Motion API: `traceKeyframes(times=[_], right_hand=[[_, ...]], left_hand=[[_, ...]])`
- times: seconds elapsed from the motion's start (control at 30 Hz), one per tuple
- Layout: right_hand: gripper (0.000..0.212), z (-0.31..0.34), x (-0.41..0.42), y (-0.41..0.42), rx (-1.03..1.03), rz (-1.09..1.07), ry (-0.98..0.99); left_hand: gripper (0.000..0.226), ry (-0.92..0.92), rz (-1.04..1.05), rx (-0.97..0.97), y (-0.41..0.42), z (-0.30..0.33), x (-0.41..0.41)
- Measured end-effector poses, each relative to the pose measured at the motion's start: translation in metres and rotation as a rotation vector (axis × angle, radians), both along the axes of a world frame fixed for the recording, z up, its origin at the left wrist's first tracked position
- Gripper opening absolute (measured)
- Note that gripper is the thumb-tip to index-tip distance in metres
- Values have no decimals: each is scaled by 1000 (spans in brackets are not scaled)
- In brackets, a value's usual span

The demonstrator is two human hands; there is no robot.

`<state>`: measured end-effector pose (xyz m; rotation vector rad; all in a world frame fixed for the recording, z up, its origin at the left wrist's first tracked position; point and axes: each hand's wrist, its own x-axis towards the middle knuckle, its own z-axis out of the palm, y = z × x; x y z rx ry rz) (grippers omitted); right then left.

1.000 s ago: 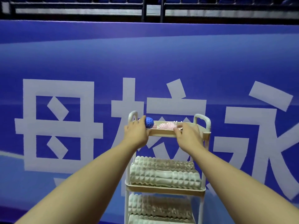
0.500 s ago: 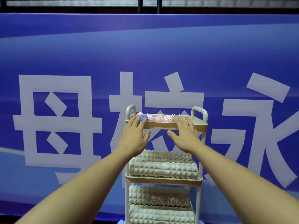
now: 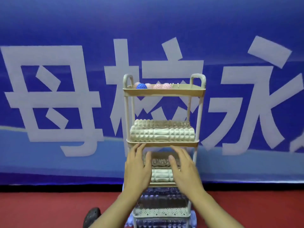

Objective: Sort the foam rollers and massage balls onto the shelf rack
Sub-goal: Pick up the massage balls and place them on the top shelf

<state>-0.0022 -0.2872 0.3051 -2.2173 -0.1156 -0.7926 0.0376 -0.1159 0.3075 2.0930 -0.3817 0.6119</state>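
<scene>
Bare skin fills the lower middle of the view: the left hand (image 3: 137, 168) and the right hand (image 3: 185, 170) are both raised in front of the shelf rack (image 3: 199, 112), fingers straight and slightly spread, holding nothing. Whether the fingertips touch the rim of the second tier cannot be told. Between the two hands, at 3 o'clock from the left and 9 o'clock from the right, lie the cream foam rollers of the third tier (image 3: 162, 175), partly hidden by the palms. At 12 o'clock from both hands, just above the fingertips, two more cream foam rollers (image 3: 162, 134) lie lengthwise on the second tier. Farther up at 12 o'clock, the top tier holds a blue massage ball (image 3: 141, 86) at its left end with pink massage balls (image 3: 162, 86) in a row beside it. Behind the rack hangs a blue banner (image 3: 65, 30) with large white characters; below it is red floor (image 3: 41, 209).
</scene>
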Motion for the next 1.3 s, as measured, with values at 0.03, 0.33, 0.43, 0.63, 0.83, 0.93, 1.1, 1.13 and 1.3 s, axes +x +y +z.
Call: traceKeyframes(times=[0.03,0.33,0.43,0.63,0.83,0.93,1.1,1.13,1.3], right_hand=[[37,-30,-7,1,-40,-12,69],[43,-266,-71,5,-45,-88,681],[39,-324,-88,6,42,-107,811],[51,-422,-90,-2,54,-150,1100],[52,-496,-70,-9,210,-282,1273],[57,-528,-59,-15,354,-389,1312],[67,-579,-45,-31,501,-458,1317],[73,-586,-43,-33,498,-452,1313],[81,-616,-35,-41,539,-476,1284]], left_hand=[[45,44,-14,36,1,-26,-5],[42,443,-70,352,28,-252,-52],[50,603,-87,386,32,-312,-60],[45,901,-103,363,23,-402,-62],[50,1170,-113,346,8,-485,-52],[51,1265,-109,318,-7,-523,-41],[56,1463,-14,146,-38,-598,-18],[66,1476,9,120,-41,-621,-17],[88,1483,58,67,-67,-657,-7]])
